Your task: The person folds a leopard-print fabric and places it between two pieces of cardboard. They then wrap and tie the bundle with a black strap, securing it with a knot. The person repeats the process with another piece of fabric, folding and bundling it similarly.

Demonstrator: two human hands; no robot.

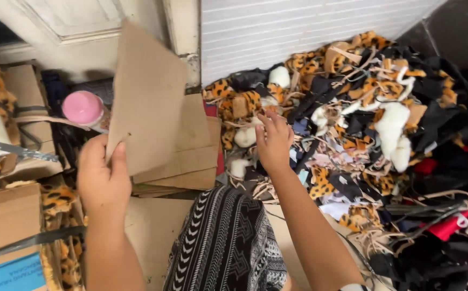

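Left hand (102, 175) grip pinching a brown cardboard sheet (146, 97) by its bottom corner, right hand (273, 141) grip open, fingers down in the pile of cloth scraps (363, 134), pink lid (83, 107) behind the sheet.

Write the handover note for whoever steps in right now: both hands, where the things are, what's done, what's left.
Left hand: gripping a flat cardboard sheet by its lower edge, held up and tilted.
Right hand: fingers down in the pile of fabric scraps; whether it grips one cannot be told.
More flat cardboard pieces lie stacked below the raised sheet.
Done: one sheet lifted.
Left: the scrap pile is large and unsorted.
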